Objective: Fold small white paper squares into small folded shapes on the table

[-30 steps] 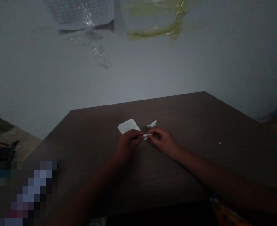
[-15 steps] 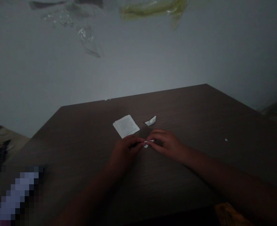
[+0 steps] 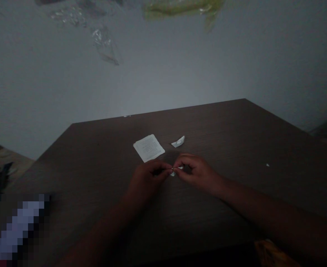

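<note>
A: so where's the little white paper piece [image 3: 180, 168] sitting, hand-wise? tiny and dark, my eyes are giving up lol

B: right between the two hands, at the fingertips. Left hand [image 3: 144, 180] has thumb and forefinger pinched together on its left end, and the right hand [image 3: 198, 171] is clamped on it from the other side. The tips pretty much meet in the middle.

A: so neither hand is nearer?

B: nah, call it a tie, both touch it. More of it shows on the right though: one bit pokes out in the gap between that thumb and forefinger, and another pokes out just below the pinch, toward the person.

A: long axis?

B: looks roughly left to right, across the hands, but the fingers hide most of it so don't quote me. Can't tell if it's touching the tabletop [image 3: 219, 129] either.

A: and the other paper stuff?

B: stack of paper squares [image 3: 149, 148] lies just beyond the left hand, folded paper boat [image 3: 178, 141] just beyond the right one. Small scrap [image 3: 267, 165] well off to the right.
</note>
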Demonstrator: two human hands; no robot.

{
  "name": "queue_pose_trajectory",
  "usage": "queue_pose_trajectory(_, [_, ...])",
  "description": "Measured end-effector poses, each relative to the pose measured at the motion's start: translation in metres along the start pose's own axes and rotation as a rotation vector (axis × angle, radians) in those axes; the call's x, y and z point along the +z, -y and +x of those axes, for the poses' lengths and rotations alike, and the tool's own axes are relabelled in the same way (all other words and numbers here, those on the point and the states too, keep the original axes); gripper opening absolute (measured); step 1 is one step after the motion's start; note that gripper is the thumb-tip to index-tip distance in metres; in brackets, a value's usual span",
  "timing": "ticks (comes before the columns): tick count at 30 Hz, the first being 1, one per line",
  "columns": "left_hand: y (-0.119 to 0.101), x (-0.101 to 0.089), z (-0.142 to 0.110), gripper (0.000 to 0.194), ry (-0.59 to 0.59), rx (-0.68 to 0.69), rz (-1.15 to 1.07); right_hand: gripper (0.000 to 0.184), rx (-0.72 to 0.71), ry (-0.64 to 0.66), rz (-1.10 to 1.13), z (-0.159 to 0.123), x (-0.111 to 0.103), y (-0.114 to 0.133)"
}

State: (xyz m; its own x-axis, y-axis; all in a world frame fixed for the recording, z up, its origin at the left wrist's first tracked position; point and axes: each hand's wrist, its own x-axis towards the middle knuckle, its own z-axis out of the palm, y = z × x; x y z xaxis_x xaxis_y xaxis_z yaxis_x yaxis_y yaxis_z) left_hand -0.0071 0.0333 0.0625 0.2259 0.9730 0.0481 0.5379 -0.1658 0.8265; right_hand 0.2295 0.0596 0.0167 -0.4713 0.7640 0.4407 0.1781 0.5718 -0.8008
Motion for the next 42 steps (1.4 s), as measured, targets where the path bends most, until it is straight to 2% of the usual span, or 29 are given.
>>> queue_pose_trajectory(4, [0.004,-0.002,0.004,0.019,0.042,0.005,0.035,0.016,0.02,0.027,0.0,0.002,-0.002,-0.001])
queue_pose_trajectory(10, [0.016,-0.005,0.008,0.019,0.06,0.177,0.156,0.017,0.049,0.104,-0.056,0.007,-0.008,-0.002])
queue_pose_trajectory(15, [0.021,-0.007,0.009,0.02,0.1,0.245,0.217,0.018,0.058,0.148,-0.109,0.009,-0.012,-0.004])
queue_pose_trajectory(23, [0.026,-0.002,0.01,0.027,0.086,0.243,0.276,0.018,0.091,0.137,-0.056,0.01,-0.012,-0.004])
queue_pose_trajectory(27, [0.029,-0.009,0.012,0.032,0.105,0.264,0.285,0.018,0.097,0.115,-0.065,0.009,-0.012,-0.004])
queue_pose_trajectory(31, [0.028,-0.02,0.013,0.027,0.083,0.306,0.343,0.019,0.102,0.076,-0.089,0.008,-0.011,-0.008])
queue_pose_trajectory(34, [0.024,-0.02,0.01,0.017,0.068,0.368,0.386,0.019,0.072,0.065,-0.129,0.006,-0.008,-0.01])
queue_pose_trajectory(37, [0.02,-0.01,0.007,0.015,0.092,0.418,0.453,0.019,0.018,0.068,-0.184,0.002,-0.003,-0.01])
queue_pose_trajectory(42, [0.013,0.009,0.004,0.012,0.075,0.405,0.579,0.021,-0.164,0.037,-0.27,-0.006,0.005,-0.007])
